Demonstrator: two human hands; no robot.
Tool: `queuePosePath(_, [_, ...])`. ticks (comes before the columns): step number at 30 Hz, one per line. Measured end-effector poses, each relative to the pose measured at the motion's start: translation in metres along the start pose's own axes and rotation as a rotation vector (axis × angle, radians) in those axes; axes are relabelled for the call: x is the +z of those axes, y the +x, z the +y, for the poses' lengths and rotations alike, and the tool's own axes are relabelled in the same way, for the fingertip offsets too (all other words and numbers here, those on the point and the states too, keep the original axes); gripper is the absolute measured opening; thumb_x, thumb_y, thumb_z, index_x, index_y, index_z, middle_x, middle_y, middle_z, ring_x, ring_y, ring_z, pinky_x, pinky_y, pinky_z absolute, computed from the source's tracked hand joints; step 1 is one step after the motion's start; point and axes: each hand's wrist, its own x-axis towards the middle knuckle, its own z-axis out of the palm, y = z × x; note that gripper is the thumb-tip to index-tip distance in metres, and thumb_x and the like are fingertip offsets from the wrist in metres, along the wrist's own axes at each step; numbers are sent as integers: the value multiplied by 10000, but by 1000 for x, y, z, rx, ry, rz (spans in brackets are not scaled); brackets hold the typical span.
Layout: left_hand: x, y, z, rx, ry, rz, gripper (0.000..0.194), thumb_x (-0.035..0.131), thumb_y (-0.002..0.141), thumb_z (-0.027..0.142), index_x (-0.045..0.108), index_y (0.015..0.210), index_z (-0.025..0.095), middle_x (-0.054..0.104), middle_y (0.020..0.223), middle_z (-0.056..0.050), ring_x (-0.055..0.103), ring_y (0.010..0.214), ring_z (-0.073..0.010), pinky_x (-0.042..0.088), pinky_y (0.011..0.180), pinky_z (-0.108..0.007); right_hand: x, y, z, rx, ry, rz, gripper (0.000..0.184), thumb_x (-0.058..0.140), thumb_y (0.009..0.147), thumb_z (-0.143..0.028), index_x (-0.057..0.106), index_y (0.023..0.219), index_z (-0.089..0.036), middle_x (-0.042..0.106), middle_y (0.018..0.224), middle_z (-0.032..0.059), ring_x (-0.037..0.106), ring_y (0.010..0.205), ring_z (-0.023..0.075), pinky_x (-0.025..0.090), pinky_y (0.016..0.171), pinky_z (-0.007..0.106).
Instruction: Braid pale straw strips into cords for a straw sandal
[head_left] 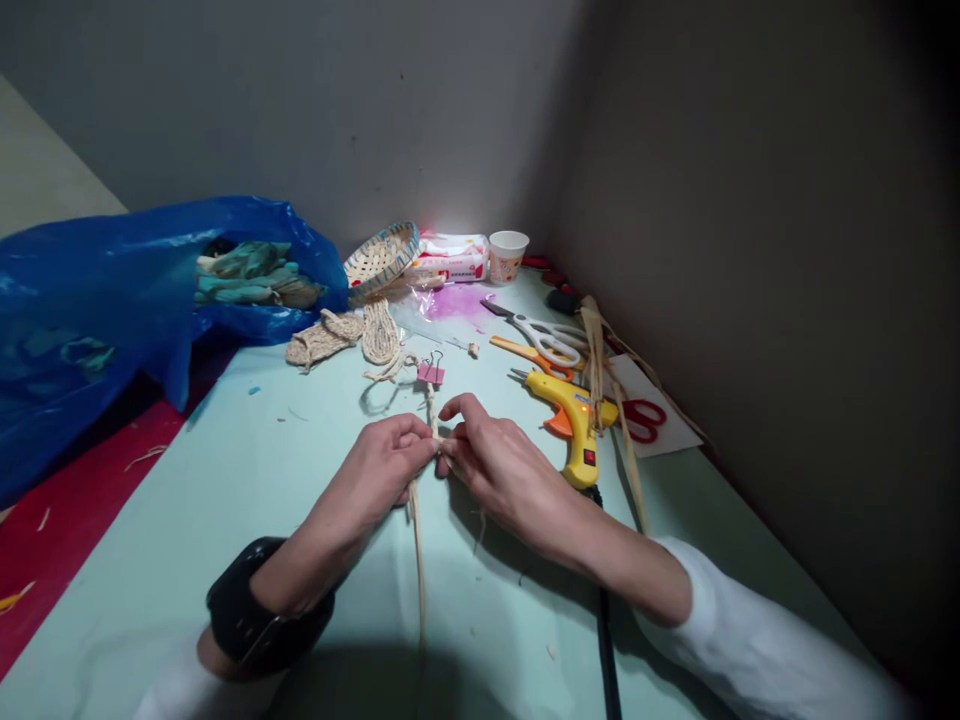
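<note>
A pale braided cord [432, 408] runs down from a pink binder clip [430, 374] to my fingers. My left hand [382, 458] pinches the braid's lower end from the left. From the right, my right hand [495, 465] closes thumb and fingers on the strands at the same spot. One loose strand [419, 560] hangs below my left hand toward the table's near edge. Where the strands cross between the fingertips is mostly hidden. The upper end of the cord curls on the table beyond the clip.
Right of my hands lie a yellow glue gun [574, 420], white-handled scissors [544, 335], orange scissors [532, 355] and red-handled scissors [645, 420]. A blue bag [97, 270] stands left. Behind are a woven basket [382, 258], coiled braid [380, 332], tissue pack [457, 262] and paper cup [508, 258].
</note>
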Motion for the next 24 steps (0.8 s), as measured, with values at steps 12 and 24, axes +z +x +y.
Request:
queuePosePath(12, [8,-3,0,93,269,160,225,493,807,289,451,608,194,408,530,61,342,502,-97,253,492,-244,13,-15,-13,-125,-650,41,143,433,810,-114,501,930,-147,588,768,65,537,631,205,254,541,329])
queuePosePath(24, [-5,-7,-5,-130,-438,-69,149,669,758,261,561,757,158,459,636,51,326,481,-41,234,447,-178,34,-31,-26,-307,-882,194,260,396,759,-1,563,933,-100,534,708,60,514,577,204,283,435,307])
